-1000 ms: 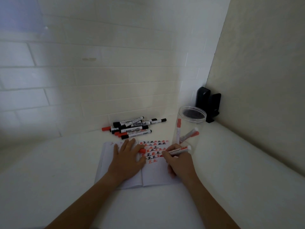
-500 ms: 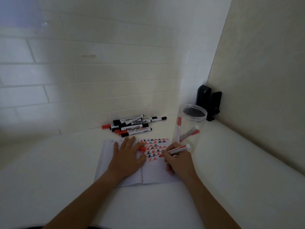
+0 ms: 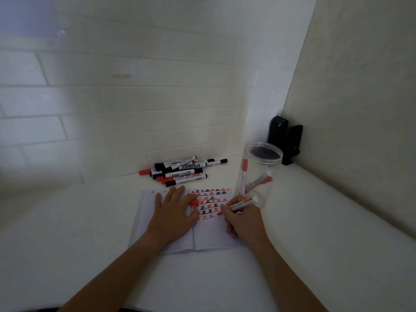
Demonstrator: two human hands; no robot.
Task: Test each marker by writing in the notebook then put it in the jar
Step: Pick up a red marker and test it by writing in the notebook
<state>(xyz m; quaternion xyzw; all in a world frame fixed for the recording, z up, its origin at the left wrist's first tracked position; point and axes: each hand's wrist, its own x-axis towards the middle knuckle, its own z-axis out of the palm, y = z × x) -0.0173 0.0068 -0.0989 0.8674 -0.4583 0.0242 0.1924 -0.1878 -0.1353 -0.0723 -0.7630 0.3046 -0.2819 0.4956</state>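
An open notebook lies on the white table, its right page filled with rows of red and black characters. My left hand lies flat on the left page and pinches a red cap between thumb and forefinger. My right hand grips an uncapped red marker with its tip on the right page. A clear plastic jar stands just behind my right hand and holds three red markers. A pile of several black and red markers lies behind the notebook by the wall.
Two black objects stand in the corner behind the jar. A tiled wall runs along the back and a plain wall closes the right side. The white table stretches out left of the notebook.
My right hand has shifted the marker tip slightly over the right page. My left hand stays on the notebook with the cap.
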